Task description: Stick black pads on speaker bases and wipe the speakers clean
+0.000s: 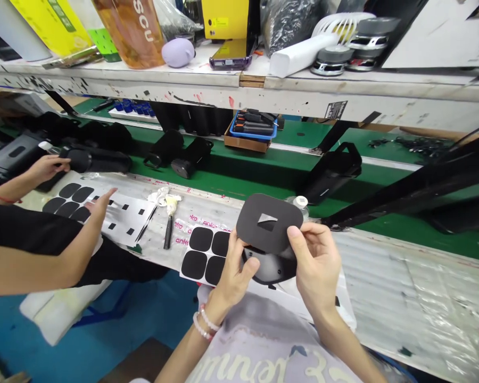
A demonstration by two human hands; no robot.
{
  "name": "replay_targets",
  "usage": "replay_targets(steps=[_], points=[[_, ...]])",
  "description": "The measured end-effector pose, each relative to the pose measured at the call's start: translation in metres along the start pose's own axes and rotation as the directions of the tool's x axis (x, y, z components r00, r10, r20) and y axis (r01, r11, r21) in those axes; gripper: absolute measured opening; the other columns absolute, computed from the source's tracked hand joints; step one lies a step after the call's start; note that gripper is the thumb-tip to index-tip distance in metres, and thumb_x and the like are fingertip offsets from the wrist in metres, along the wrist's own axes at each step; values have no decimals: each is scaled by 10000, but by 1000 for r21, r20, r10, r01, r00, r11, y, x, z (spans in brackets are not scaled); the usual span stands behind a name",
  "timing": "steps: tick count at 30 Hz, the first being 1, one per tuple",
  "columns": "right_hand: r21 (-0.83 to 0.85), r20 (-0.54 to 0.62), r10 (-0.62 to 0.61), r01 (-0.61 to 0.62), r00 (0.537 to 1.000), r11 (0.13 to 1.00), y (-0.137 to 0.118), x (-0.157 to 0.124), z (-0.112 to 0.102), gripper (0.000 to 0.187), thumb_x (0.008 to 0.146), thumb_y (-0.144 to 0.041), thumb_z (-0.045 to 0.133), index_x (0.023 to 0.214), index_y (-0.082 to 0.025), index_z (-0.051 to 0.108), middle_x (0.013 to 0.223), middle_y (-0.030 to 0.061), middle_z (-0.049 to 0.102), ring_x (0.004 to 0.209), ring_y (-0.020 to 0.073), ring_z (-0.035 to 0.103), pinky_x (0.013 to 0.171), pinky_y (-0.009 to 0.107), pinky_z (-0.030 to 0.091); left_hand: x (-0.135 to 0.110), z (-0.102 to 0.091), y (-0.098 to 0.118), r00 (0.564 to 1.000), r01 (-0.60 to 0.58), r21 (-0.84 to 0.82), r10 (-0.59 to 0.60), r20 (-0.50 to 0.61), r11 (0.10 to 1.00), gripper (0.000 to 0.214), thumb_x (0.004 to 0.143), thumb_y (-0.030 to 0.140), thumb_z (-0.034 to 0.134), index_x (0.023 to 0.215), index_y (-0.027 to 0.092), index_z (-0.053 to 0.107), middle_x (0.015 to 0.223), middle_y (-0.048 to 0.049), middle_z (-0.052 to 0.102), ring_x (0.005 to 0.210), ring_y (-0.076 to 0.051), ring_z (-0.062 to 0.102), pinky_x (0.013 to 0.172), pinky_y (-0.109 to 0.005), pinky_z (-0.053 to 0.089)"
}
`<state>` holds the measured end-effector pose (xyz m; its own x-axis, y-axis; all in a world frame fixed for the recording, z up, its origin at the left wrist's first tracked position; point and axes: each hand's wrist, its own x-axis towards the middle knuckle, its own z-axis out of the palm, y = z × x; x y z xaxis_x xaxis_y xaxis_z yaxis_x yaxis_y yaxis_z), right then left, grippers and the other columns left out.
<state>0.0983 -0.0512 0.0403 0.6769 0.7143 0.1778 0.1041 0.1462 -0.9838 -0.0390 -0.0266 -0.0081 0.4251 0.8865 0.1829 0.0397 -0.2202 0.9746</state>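
A black rounded-square pad (269, 222) with a small cut-out in its middle is held up between both my hands. My left hand (235, 271) pinches its lower left edge and also cradles a dark rounded part (268, 267) just beneath it. My right hand (317, 255) grips the pad's right edge with thumb and fingers. A white sheet with several black pads (205, 254) lies on the bench directly left of my left hand.
A co-worker's hands (99, 205) rest on a second pad sheet (69, 199) at left, one holding a black cylinder (93, 159). A brush (168, 223) lies mid-bench. Black speaker bodies (331, 173) sit on the green belt (263, 170); a cluttered shelf (239, 80) hangs overhead.
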Motion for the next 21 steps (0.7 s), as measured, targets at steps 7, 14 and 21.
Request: replay_targets(steps=[7, 14, 21], points=[[-179, 115, -200, 219, 973, 959, 11, -4, -4, 67, 871, -285, 656, 910, -234, 637, 814, -2, 658, 728, 146, 620, 666, 283, 510, 5, 9, 10, 980, 179, -66, -184, -77, 982, 437, 1010, 449, 336, 1403, 288, 438, 1498, -55, 433, 1474, -205, 251, 1215, -419, 226], [-208, 119, -313, 332, 942, 920, 10, 2, 3, 459, 780, -270, 745, 1148, -271, 470, 1139, 56, 539, 998, 187, 585, 793, 349, 524, 4, 9, 4, 983, 151, -39, -154, -102, 988, 424, 1012, 436, 339, 1399, 288, 431, 1501, -62, 423, 1478, -209, 238, 1232, -439, 157], [-58, 128, -233, 242, 964, 969, -5, 10, 3, 193, 842, -295, 679, 1020, -257, 615, 849, 2, 604, 762, 145, 599, 699, 292, 528, 1, 3, 4, 999, 34, 69, -35, 22, 997, 408, 1018, 374, 340, 1413, 304, 416, 1487, -69, 386, 1448, -208, 287, 1206, -423, 247]])
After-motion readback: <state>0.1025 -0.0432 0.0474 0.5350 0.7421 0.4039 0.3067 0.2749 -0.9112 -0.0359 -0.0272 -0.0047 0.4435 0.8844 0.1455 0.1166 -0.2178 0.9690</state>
